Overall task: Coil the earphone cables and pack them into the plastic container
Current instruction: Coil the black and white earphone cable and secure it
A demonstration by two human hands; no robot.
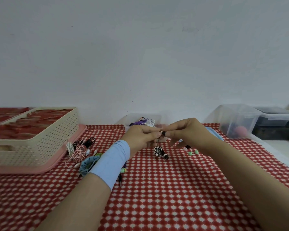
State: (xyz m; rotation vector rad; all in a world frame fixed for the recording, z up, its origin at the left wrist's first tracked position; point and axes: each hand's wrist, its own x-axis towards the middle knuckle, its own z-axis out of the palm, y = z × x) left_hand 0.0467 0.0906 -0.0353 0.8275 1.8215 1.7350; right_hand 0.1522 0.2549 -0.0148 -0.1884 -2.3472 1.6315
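My left hand (141,137) and my right hand (185,132) meet above the middle of the table, both pinching a small black earbud (163,133). Its black-and-white striped cable (158,151) hangs below in a small bundle, with the other earbud (165,156) lying on the cloth. Behind the hands stands a clear plastic container (128,120) holding coiled purple and white cables (143,122). A heap of loose earphones (80,150), pink, white, black and blue, lies left of my left forearm.
A cream perforated basket (40,140) on a pink tray (57,162) fills the left side. Clear storage boxes (237,120) stand at the back right. Small green and pink ear tips (192,152) lie right of the bundle. A red-and-white cloth (157,197) covers the table.
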